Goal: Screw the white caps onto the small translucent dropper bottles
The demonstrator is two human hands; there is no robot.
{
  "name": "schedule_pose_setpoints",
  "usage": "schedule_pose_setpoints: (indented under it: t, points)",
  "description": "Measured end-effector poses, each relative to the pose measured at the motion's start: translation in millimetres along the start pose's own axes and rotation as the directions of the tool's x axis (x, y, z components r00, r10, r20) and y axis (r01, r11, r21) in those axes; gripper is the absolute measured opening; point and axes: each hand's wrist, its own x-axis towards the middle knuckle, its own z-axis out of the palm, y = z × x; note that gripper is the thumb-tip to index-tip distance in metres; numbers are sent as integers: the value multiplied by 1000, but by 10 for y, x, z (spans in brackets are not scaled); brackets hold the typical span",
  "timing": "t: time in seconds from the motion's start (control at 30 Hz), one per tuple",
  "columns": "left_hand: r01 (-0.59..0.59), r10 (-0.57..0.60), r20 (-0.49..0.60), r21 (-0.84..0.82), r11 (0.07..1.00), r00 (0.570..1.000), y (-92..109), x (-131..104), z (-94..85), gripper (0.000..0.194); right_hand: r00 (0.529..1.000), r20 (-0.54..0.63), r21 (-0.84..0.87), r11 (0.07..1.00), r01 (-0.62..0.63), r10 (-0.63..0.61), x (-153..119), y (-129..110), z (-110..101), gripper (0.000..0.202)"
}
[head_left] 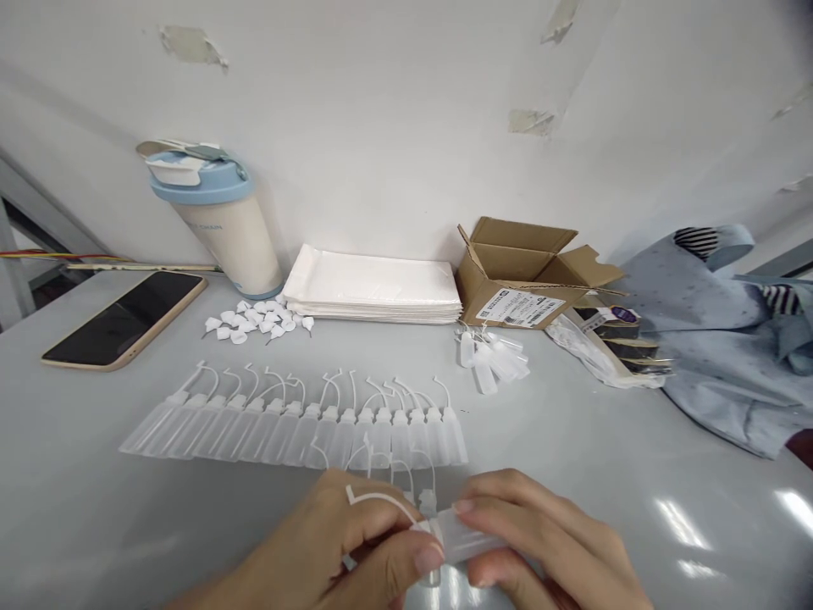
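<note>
Near the table's front edge, both hands grip one small translucent plastic bottle [467, 538] lying sideways. My left hand [362, 542] pinches its white cap end, from which a thin curved strap sticks up. My right hand [546, 534] is wrapped round the bottle's body. Just beyond them, a row of similar bottles [305, 432] lies side by side, strapped ends facing the wall. Several more bottles lie partly hidden behind my hands. A small pile of white plastic pieces [257, 320] with thin dark stems is at the back left. Some loose bottles [492, 356] lie heaped at the right.
Along the wall stand a cream tumbler [232, 237] with a blue lid, a stack of white packets [374, 288] and an open cardboard box [527, 280]. A phone [127, 322] lies at left. A packet of dark items [622, 339] and blue cloth [705, 339] are at right.
</note>
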Motion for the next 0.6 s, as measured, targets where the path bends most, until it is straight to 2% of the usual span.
schedule_pose_setpoints:
  t: [0.1, 0.13, 0.2, 0.3, 0.4, 0.5, 0.6]
  points:
    - [-142, 148, -41, 124, 982, 988, -23, 3, 10, 46, 987, -144, -33, 997, 65, -69, -12, 36, 13, 22]
    - [-199, 215, -55, 212, 957, 975, -35, -12, 22, 45, 992, -122, -38, 999, 34, -39, -16, 42, 12, 22]
    - [-260, 323, -100, 400, 879, 941, -68, -61, 61, 39, 998, 11, -11, 998, -65, 65, -18, 40, -9, 21]
    - [-222, 381, -184, 561, 798, 906, -120, -136, 116, 32, 970, 141, 77, 975, -209, 197, -1, 14, -60, 18]
    - [-226, 362, -172, 524, 821, 916, -134, -134, 99, 27, 958, 150, 156, 951, -269, 246, 39, 5, -80, 14]
    - [-212, 265, -85, 390, 896, 961, -86, -76, 14, 23, 988, 81, 208, 967, -148, 134, 89, 18, -84, 15]
    - [-176, 187, -9, 294, 939, 982, -6, -40, -54, 27, 996, 81, 209, 976, -60, 44, 109, 17, -99, 18]
